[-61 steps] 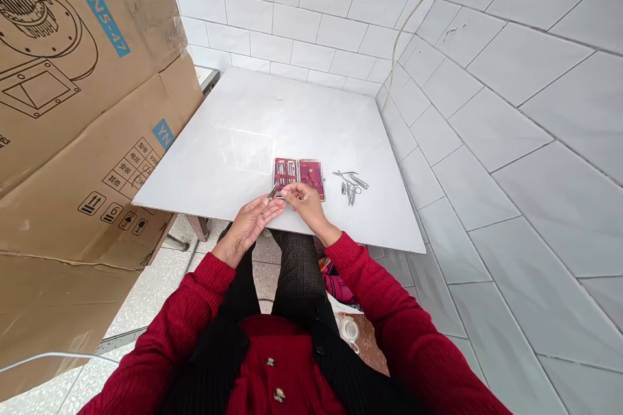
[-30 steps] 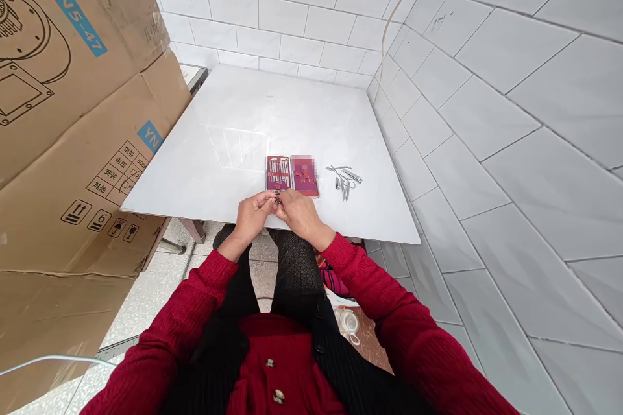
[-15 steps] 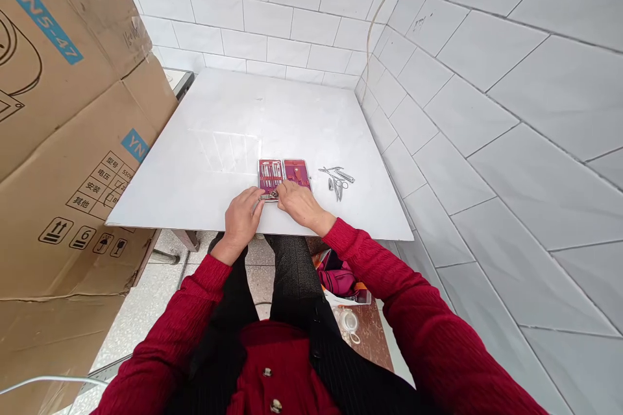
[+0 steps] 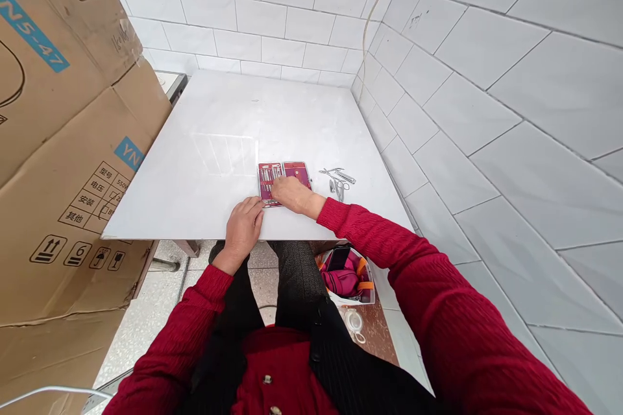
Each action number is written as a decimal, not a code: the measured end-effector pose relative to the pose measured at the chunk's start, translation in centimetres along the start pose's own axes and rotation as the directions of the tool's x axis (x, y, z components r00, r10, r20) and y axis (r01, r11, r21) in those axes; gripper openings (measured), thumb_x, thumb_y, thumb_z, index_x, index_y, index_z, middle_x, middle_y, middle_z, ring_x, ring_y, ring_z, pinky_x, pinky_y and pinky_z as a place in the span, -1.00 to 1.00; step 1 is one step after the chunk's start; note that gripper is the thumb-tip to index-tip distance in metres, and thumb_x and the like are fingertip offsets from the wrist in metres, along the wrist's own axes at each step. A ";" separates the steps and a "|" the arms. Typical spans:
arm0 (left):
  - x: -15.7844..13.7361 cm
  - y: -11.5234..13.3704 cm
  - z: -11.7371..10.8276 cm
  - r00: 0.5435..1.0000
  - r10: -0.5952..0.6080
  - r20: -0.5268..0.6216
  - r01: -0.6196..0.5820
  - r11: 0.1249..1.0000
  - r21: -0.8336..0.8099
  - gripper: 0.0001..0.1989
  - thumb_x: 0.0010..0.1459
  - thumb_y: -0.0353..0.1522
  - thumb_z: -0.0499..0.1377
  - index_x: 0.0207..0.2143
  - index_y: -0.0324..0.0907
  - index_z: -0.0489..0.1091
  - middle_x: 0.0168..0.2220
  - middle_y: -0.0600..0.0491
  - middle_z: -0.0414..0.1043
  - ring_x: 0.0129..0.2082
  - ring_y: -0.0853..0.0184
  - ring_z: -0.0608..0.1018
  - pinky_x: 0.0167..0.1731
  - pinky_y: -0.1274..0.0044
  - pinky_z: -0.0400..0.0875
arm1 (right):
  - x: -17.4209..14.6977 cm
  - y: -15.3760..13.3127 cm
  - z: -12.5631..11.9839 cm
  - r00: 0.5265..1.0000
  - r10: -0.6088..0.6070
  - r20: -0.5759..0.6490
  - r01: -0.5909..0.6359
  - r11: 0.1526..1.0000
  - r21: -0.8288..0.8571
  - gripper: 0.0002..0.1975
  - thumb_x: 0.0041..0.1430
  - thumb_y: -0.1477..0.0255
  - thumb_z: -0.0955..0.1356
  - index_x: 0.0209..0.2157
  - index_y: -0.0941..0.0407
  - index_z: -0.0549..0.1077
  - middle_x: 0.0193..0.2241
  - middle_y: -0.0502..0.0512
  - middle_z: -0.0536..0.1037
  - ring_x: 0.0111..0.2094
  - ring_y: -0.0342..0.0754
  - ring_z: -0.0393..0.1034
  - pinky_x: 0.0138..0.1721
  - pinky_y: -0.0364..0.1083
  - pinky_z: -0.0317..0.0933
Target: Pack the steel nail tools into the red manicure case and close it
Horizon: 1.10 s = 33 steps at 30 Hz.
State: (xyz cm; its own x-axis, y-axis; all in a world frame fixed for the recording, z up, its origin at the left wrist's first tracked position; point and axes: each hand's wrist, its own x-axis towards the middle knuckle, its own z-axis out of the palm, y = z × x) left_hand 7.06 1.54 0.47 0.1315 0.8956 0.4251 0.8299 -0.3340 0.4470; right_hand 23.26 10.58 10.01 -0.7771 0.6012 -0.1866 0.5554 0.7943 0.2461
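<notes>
An opened manicure case [image 4: 297, 169] with a red lining lies near the table's front edge. Several slim metal tools [image 4: 267, 172] are tucked side by side in its left half. My left hand [image 4: 243, 224] has its fingers closed at the near left corner of the case. Over the lower middle of the case, my right hand [image 4: 294, 194] is closed with its fingertips down at the left half; whatever they hold is hidden. To the right lie loose metal tools, among them a nail clipper [image 4: 345, 176] and small scissors [image 4: 341, 189].
The white table [image 4: 219, 117] meets a tiled wall at the back and right. A large cardboard box [image 4: 82, 162] stands along its left side. Below the front edge, a bag [image 4: 348, 279] with pink cloth and a dark phone-like object sits by my legs.
My right hand has shifted slightly left and now covers more of the case's middle. The metal piece between my hands no longer shows there. The view has tilted a little.
</notes>
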 end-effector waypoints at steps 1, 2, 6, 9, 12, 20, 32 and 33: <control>0.0 0.0 0.0 1.000 0.000 -0.003 0.000 1.000 -0.007 -0.63 0.41 -0.33 -0.02 0.06 -0.16 0.53 0.16 -0.13 0.53 0.20 0.06 0.49 0.22 0.15 0.38 | 0.0 0.0 -0.2 1.000 -0.007 0.013 0.007 1.000 0.005 -0.70 0.32 0.72 0.25 -0.13 0.31 0.61 -0.10 0.48 0.62 0.00 0.19 0.53 -0.12 0.01 0.38; 0.0 0.0 0.0 1.000 -0.001 -0.006 0.001 1.000 -0.015 -0.64 0.41 -0.33 -0.02 0.05 -0.15 0.53 0.16 -0.12 0.53 0.20 0.07 0.49 0.23 0.16 0.37 | 0.0 0.1 -0.4 1.000 -0.014 0.024 0.014 1.000 0.011 -0.71 0.32 0.72 0.26 -0.13 0.31 0.61 -0.10 0.47 0.63 -0.01 0.18 0.53 -0.12 0.00 0.38; -0.1 -0.1 0.0 1.000 -0.007 -0.011 0.006 0.999 -0.035 -0.65 0.42 -0.33 -0.01 0.03 -0.14 0.54 0.16 -0.12 0.53 0.22 0.06 0.48 0.24 0.14 0.36 | -0.3 0.5 -0.6 0.999 -0.020 0.041 0.018 0.999 0.038 -0.72 0.34 0.68 0.27 -0.12 0.29 0.62 -0.09 0.46 0.63 0.00 0.18 0.53 -0.13 -0.01 0.37; -0.1 0.0 0.0 1.000 -0.006 -0.006 0.006 0.999 -0.032 -0.64 0.42 -0.33 -0.02 0.03 -0.15 0.54 0.17 -0.14 0.52 0.22 0.04 0.48 0.24 0.13 0.35 | -0.3 0.7 -0.3 1.000 -0.016 0.007 0.015 0.998 0.061 -0.73 0.36 0.66 0.27 -0.10 0.30 0.60 -0.09 0.45 0.62 -0.01 0.16 0.53 -0.13 -0.01 0.37; -0.1 0.1 -0.1 1.000 -0.002 0.000 0.002 1.000 -0.024 -0.63 0.43 -0.32 -0.03 0.03 -0.17 0.54 0.17 -0.16 0.52 0.22 0.03 0.48 0.23 0.13 0.36 | -0.1 0.8 0.2 0.999 -0.027 -0.035 0.030 0.997 0.077 -0.74 0.40 0.64 0.25 -0.08 0.31 0.58 -0.10 0.41 0.61 -0.02 0.13 0.51 -0.12 -0.03 0.36; 0.2 0.0 -0.4 1.000 0.008 -0.003 -0.008 1.000 -0.023 -0.65 0.42 -0.33 -0.02 0.06 -0.15 0.51 0.16 -0.13 0.53 0.18 0.06 0.51 0.20 0.17 0.39 | 0.7 2.0 1.9 0.985 -0.032 -0.167 0.084 0.945 0.315 -0.81 0.39 0.58 0.34 -0.04 0.22 0.57 -0.09 0.21 0.60 -0.07 0.02 0.48 -0.10 -0.09 0.27; 3.4 -0.8 0.4 0.997 0.044 0.067 -0.047 0.998 0.041 -0.61 0.41 -0.20 0.01 0.11 -0.17 0.45 0.19 -0.18 0.50 0.20 -0.02 0.48 0.22 0.10 0.36 | -0.8 -1.5 6.1 0.889 0.309 -0.339 -0.085 0.838 0.540 -0.78 0.46 0.37 0.33 -0.08 0.16 0.60 -0.13 0.18 0.53 -0.03 0.05 0.31 -0.06 -0.02 0.17; 3.3 -0.9 0.5 0.997 0.047 0.057 -0.049 0.998 0.042 -0.60 0.41 -0.17 0.00 0.11 -0.16 0.46 0.19 -0.17 0.50 0.20 -0.02 0.49 0.23 0.10 0.36 | -0.8 -1.7 6.2 0.884 0.319 -0.342 -0.098 0.842 0.531 -0.78 0.47 0.37 0.33 -0.08 0.15 0.59 -0.13 0.17 0.53 -0.03 0.05 0.30 -0.06 -0.01 0.16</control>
State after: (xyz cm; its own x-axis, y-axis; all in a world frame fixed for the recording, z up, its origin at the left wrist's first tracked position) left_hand 7.01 4.95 1.07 0.2009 0.8944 0.3996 0.8446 -0.3648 0.3919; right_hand 24.78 9.32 3.82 -0.6113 0.7546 0.2385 0.7009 0.6562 -0.2796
